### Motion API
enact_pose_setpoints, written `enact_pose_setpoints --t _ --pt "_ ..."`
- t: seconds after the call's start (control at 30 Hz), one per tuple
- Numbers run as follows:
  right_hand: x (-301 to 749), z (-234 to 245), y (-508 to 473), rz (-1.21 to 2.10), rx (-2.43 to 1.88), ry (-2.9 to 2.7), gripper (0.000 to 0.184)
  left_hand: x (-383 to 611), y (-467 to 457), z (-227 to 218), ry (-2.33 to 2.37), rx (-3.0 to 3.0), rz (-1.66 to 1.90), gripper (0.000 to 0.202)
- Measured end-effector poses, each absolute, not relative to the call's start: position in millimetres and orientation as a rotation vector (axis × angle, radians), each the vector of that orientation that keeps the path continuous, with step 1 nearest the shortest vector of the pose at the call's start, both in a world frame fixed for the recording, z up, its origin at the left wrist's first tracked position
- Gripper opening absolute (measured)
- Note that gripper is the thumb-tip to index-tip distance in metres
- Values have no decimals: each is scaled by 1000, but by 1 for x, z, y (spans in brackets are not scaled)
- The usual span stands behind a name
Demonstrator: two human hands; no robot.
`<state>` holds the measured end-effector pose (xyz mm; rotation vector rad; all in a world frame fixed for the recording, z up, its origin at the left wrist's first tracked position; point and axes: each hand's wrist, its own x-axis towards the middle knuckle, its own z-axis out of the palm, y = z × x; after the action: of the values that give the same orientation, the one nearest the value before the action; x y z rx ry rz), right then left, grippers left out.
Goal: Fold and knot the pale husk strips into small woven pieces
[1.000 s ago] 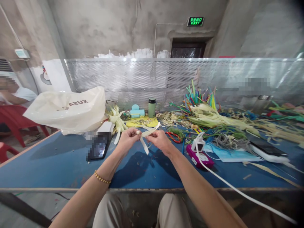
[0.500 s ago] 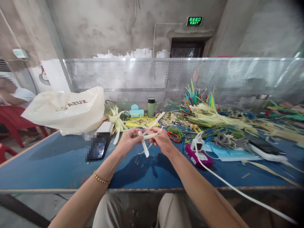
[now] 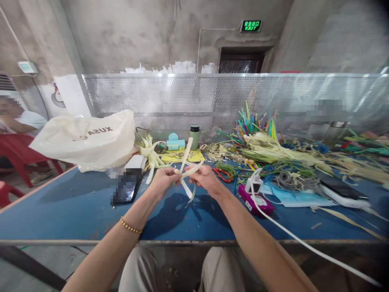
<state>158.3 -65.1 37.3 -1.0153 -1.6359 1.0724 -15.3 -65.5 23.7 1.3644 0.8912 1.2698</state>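
Observation:
Above the front half of the table, my left hand (image 3: 164, 181) pinches crossed pale corn husk strips (image 3: 186, 154) between thumb and fingers. One strip stands up, another points down and a third slants right. My right hand (image 3: 206, 178) is close beside it, fingers curled with the fingertips at the strip that slants right. Part of this grip is hidden behind the husk. A thin curled end hangs below the crossing point.
Left are a white plastic bag (image 3: 85, 140) and a phone (image 3: 126, 188). A husk bundle (image 3: 148, 150) and a green bottle (image 3: 194, 138) stand behind my hands. Right are a purple power strip (image 3: 257, 200) with a white cable, wire coils (image 3: 287, 178) and more husks (image 3: 270, 150).
The long strip that slanted up to the right now stands more upright. The lower ends have shifted a little right. Both hands stay close together in nearly the same place.

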Motion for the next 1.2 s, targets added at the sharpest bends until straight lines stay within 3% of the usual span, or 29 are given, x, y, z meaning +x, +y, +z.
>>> enact_pose_setpoints --t 0.1,0.37,0.57,0.7,0.83,0.97,1.2 --pt "162 34 -62 975 -1054 -1798 24 -18 -62 23 910 1320 1267 18" --pt "165 27 -50 348 -1302 -1952 15 -19 -59 20 906 1253 1255 21" --pt "166 31 -56 474 -1207 -1999 26 -21 -55 18 963 1282 1339 20" --pt "166 36 -64 706 -1213 -1969 19 -23 -53 18 1007 1280 1349 18" --pt "167 42 -70 868 -1145 -1919 29 -24 -53 18 1015 1274 1356 19" --pt "172 46 -73 1028 -1034 -1892 26 -25 -53 18 932 1211 1318 20" --pt "178 49 -73 1028 -881 -1974 27 -26 -52 21 852 1071 1284 22"
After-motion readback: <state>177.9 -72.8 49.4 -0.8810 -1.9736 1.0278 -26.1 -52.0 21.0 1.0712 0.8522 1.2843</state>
